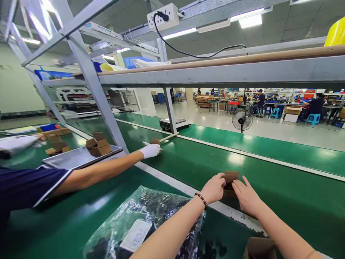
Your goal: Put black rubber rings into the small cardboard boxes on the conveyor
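A small brown cardboard box (230, 191) with its back flap raised stands on the green conveyor belt. My left hand (214, 188), a beaded bracelet at its wrist, has curled fingers on the box's left edge. On the right edge, the fingers of my right hand (246, 195) grip the side, one finger lifted away. Something dark lies inside, partly covered by my fingers. Below my right forearm is another open cardboard box (260, 247) with a dark item and a red wire. A clear plastic bag (147, 208) of dark parts lies by my left forearm, with loose black pieces (209, 253) beside it.
At left, a co-worker's white-gloved hand (151, 151) holds a white pen-like item by a small box on the belt. A metal tray (75, 162) bears an open box. A shelf beam (220, 70) crosses overhead, its slanted posts reaching the table. A fan (242, 120) stands beyond.
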A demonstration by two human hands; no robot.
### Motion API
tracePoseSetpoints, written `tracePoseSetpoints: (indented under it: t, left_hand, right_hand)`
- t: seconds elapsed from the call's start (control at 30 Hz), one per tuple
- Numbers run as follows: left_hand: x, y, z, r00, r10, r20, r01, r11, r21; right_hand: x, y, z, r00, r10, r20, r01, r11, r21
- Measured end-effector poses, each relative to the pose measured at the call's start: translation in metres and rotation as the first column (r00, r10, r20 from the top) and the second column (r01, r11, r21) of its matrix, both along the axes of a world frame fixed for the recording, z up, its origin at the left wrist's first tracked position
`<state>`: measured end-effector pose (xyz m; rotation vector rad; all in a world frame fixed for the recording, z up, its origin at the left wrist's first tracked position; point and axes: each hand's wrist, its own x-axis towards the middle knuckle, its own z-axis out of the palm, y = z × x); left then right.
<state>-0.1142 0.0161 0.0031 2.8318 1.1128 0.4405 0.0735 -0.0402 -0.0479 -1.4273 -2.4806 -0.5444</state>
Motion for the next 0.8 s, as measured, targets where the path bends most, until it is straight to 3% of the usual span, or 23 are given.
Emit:
tracePoseSetpoints:
  t: [0.13,0.23,0.33,0.43,0.53,0.63,0.73,0.8]
  left_hand:
    - [-0.020,-0.035,0.004,0.996,-0.075,-0.050,0.069,0.992,-0.105]
    - [-0.028,-0.066,-0.008,0.959,-0.225,-0.175,0.169,0.943,-0.288]
    - [-0.030,-0.090,-0.022,0.917,-0.246,-0.313,0.123,0.923,-0.365]
    - [-0.032,-0.097,-0.029,0.923,-0.206,-0.325,0.081,0.929,-0.360]
    - [-0.030,-0.085,-0.034,0.950,-0.215,-0.228,0.109,0.909,-0.403]
    - [-0.025,-0.068,-0.039,0.973,-0.184,-0.138,0.106,0.889,-0.445]
    - [-0.022,-0.059,-0.041,0.988,-0.127,-0.087,0.072,0.882,-0.465]
    - [-0.022,-0.056,-0.041,0.995,-0.084,-0.050,0.051,0.881,-0.471]
  right_hand:
    - [0.028,-0.042,-0.020,0.976,0.012,-0.218,0.028,0.983,0.180]
    - [0.058,-0.084,-0.042,0.946,-0.037,-0.323,0.099,0.979,0.179]
    - [0.083,-0.134,-0.053,0.911,-0.123,-0.394,0.209,0.961,0.183]
    - [0.090,-0.189,-0.048,0.876,-0.236,-0.421,0.334,0.925,0.178]
    - [0.093,-0.239,-0.042,0.844,-0.392,-0.367,0.461,0.879,0.123]
    - [0.115,-0.289,-0.042,0.751,-0.605,-0.265,0.644,0.760,0.091]
    - [0.156,-0.343,-0.044,0.554,-0.812,-0.182,0.832,0.542,0.118]
    - [0.184,-0.372,-0.047,0.433,-0.878,-0.203,0.901,0.413,0.134]
